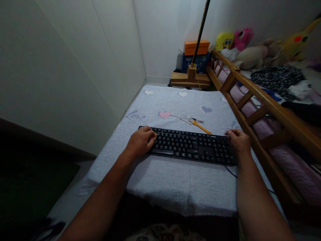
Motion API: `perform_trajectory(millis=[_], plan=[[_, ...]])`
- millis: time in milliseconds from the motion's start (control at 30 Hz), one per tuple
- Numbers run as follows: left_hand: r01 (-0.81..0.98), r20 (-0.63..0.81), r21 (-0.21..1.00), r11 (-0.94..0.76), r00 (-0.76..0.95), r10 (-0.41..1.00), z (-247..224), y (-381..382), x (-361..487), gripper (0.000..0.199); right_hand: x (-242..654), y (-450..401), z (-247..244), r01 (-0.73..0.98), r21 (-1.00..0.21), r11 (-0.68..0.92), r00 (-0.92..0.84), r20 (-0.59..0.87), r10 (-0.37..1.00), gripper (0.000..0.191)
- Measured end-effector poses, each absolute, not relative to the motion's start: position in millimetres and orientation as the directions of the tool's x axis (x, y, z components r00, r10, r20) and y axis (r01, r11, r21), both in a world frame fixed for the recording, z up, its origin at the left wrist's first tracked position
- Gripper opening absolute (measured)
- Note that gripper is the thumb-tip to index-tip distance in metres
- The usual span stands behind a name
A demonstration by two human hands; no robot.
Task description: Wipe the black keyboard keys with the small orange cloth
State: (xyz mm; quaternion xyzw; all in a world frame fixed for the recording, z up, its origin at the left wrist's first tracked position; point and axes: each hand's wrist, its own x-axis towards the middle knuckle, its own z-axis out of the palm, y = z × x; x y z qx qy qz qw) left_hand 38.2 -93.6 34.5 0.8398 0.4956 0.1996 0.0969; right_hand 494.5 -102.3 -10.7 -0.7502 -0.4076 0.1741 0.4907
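Note:
A black keyboard [185, 145] lies on the cloth-covered table, its space bar toward me. Over its left end my left hand [142, 140] is closed, with a small yellowish piece [155, 136] showing between the fingertips; its kind is unclear. At the keyboard's right end my right hand [238, 139] has its fingers pinched near the top corner. A tiny pale spot shows at those fingertips, too small to name. Behind the keyboard lie a brush with a yellow handle [200, 126] and thin metal tweezers-like tools [184, 119].
The light cloth [160, 174] with heart prints covers the table. A wooden bed rail [260, 90] runs along the right, with plush toys [225, 41] beyond. A wooden stand [190, 78] and an orange box [197, 47] are behind. The keyboard's cable [230, 171] trails right.

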Motion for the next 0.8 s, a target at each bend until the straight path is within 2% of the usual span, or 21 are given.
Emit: perform_trajectory(millis=[233,800], plan=[[0.806,0.274,0.388,-0.447,0.362,0.891,29,-94,11,0.021,493,-103,-10,0.45,-0.87,-0.203,0.612,0.134,0.78,0.024],[0.904,0.429,0.388,-0.181,-0.003,0.903,16,-97,-10,0.016,495,-102,-12,0.457,-0.865,-0.207,0.61,0.135,0.781,0.023]])
